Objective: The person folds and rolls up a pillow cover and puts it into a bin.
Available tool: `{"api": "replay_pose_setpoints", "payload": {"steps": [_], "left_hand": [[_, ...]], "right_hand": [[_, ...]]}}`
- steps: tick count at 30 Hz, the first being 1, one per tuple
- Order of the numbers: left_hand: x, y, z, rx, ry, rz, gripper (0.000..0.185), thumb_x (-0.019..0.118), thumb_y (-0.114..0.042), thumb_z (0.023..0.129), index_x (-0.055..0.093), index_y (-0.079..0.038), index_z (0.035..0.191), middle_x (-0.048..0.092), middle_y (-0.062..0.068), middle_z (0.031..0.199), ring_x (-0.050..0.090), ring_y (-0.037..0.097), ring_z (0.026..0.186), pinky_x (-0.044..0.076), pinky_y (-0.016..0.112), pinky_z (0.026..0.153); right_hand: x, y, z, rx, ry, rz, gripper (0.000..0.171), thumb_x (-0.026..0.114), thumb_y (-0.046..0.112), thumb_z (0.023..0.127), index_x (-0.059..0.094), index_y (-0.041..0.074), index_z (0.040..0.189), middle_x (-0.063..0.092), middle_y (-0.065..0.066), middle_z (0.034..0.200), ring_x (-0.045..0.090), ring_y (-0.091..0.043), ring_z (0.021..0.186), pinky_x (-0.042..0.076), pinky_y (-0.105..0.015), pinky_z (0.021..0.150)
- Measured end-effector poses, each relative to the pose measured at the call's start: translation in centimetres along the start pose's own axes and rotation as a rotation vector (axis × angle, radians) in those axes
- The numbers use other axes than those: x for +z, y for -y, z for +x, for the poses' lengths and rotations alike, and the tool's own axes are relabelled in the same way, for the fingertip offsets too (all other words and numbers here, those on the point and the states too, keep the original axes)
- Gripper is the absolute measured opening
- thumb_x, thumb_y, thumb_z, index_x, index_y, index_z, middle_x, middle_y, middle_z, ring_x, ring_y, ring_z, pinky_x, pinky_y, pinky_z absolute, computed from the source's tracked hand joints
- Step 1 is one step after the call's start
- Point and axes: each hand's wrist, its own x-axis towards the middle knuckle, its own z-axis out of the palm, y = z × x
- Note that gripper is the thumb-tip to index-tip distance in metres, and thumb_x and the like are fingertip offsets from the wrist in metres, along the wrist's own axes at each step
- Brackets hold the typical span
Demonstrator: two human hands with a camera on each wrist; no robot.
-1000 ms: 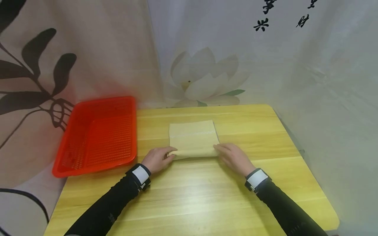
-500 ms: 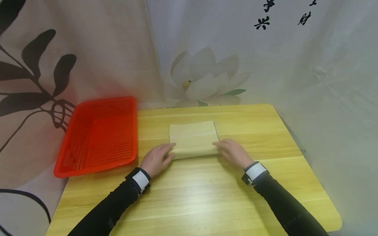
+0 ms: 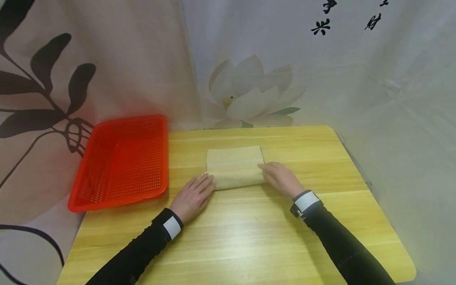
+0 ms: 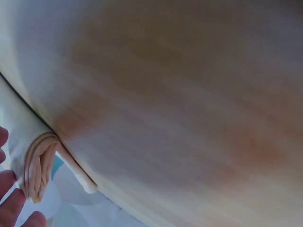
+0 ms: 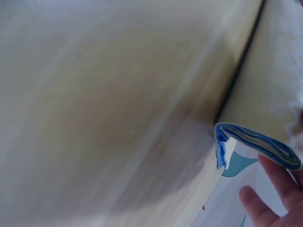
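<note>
A folded, pale yellow cloth point(image 3: 233, 168) lies mid-table with a white stitched stripe across it. Its near part is folded over in layers; the right wrist view shows blue edging between the layers of its end point(image 5: 258, 142). My left hand point(image 3: 192, 200) rests palm down with fingers straight on the cloth's near left corner. In the left wrist view its fingers point(image 4: 12, 208) touch the layered left end point(image 4: 40, 165). At the right edge my right hand point(image 3: 283, 180) pinches the fold, fingers point(image 5: 279, 182) on its far side; the thumb is mostly hidden.
A red plastic basket point(image 3: 164, 166) with perforated sides stands at the table's left. The light wooden table point(image 3: 242, 237) has rounded corners, and a printed curtain point(image 3: 249, 31) hangs behind it. A black cable point(image 3: 39, 233) loops at the lower left.
The folded-over part has moved slightly away from me across the cloth. My left hand has gone from pinching the corner to lying flat on it; the right hand stays at the right edge.
</note>
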Motion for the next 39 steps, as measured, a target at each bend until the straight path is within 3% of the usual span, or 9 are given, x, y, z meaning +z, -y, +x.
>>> {"api": "replay_pose_setpoints", "payload": {"steps": [5, 10, 17, 20, 23, 27, 32, 39], "left_hand": [[0.3, 0.7, 0.4, -0.007, 0.056, -0.03, 0.054, 0.069, -0.01, 0.103, 0.055, -0.007, 0.155, 0.049, 0.015, 0.163, 0.045, 0.035, 0.152, 0.039, 0.054, 0.122], [0.8, 1.4, 1.0, 0.001, 0.056, -0.075, 0.049, 0.069, -0.006, 0.103, 0.059, -0.007, 0.151, 0.051, 0.016, 0.161, 0.047, 0.036, 0.15, 0.04, 0.054, 0.122], [1.8, 1.9, 2.4, 0.043, 0.037, -0.165, 0.04, 0.075, -0.009, 0.1, 0.069, -0.006, 0.139, 0.063, 0.017, 0.15, 0.059, 0.036, 0.14, 0.047, 0.05, 0.117], [1.8, 2.0, 2.9, 0.003, 0.077, -0.233, 0.04, 0.074, -0.011, 0.101, 0.069, -0.005, 0.14, 0.061, 0.019, 0.151, 0.058, 0.038, 0.141, 0.046, 0.051, 0.117], [1.4, 2.0, 3.5, -0.093, 0.102, -0.288, 0.045, 0.074, -0.015, 0.102, 0.066, -0.004, 0.144, 0.057, 0.021, 0.154, 0.055, 0.039, 0.143, 0.045, 0.052, 0.118], [0.7, 2.1, 4.5, -0.171, 0.108, -0.288, 0.053, 0.073, -0.02, 0.102, 0.06, 0.0, 0.149, 0.055, 0.024, 0.155, 0.054, 0.041, 0.144, 0.043, 0.053, 0.12], [0.6, 2.0, 5.5, -0.133, 0.179, -0.238, 0.054, 0.068, -0.023, 0.105, 0.057, 0.0, 0.152, 0.055, 0.023, 0.157, 0.052, 0.04, 0.146, 0.041, 0.054, 0.122], [1.5, 1.5, 5.0, -0.089, 0.288, -0.246, 0.059, 0.065, -0.027, 0.108, 0.051, 0.002, 0.156, 0.047, 0.026, 0.162, 0.045, 0.044, 0.15, 0.036, 0.055, 0.125]], "right_hand": [[0.6, 0.1, -0.9, -0.026, -0.032, -0.062, 0.057, 0.069, 0.014, 0.103, 0.052, 0.005, 0.157, 0.052, -0.022, 0.158, 0.054, -0.044, 0.14, 0.043, -0.059, 0.118], [1.2, 0.3, -1.9, -0.078, -0.061, -0.144, 0.069, 0.077, 0.018, 0.098, 0.048, 0.005, 0.16, 0.046, -0.022, 0.163, 0.048, -0.043, 0.146, 0.038, -0.061, 0.122], [1.8, 0.8, -2.9, -0.152, -0.013, -0.254, 0.057, 0.076, 0.03, 0.1, 0.06, 0.009, 0.151, 0.051, -0.019, 0.16, 0.048, -0.039, 0.149, 0.03, -0.067, 0.124], [1.9, 0.8, -3.1, -0.14, 0.031, -0.307, 0.056, 0.073, 0.034, 0.102, 0.061, 0.009, 0.151, 0.051, -0.018, 0.161, 0.049, -0.038, 0.148, 0.029, -0.067, 0.124], [1.9, 0.7, -3.1, -0.126, 0.058, -0.324, 0.057, 0.072, 0.036, 0.103, 0.06, 0.009, 0.151, 0.05, -0.018, 0.161, 0.049, -0.038, 0.148, 0.029, -0.068, 0.124], [1.8, 0.8, -3.0, -0.111, 0.068, -0.308, 0.056, 0.072, 0.035, 0.102, 0.06, 0.008, 0.151, 0.05, -0.019, 0.161, 0.049, -0.039, 0.148, 0.029, -0.068, 0.124], [1.8, 0.9, -3.1, -0.104, 0.085, -0.283, 0.059, 0.072, 0.036, 0.102, 0.059, 0.007, 0.151, 0.049, -0.02, 0.162, 0.048, -0.04, 0.149, 0.028, -0.069, 0.124], [2.2, 0.6, -2.9, -0.105, 0.111, -0.289, 0.062, 0.069, 0.041, 0.104, 0.055, 0.008, 0.155, 0.045, -0.019, 0.164, 0.047, -0.038, 0.15, 0.028, -0.068, 0.124]]}}
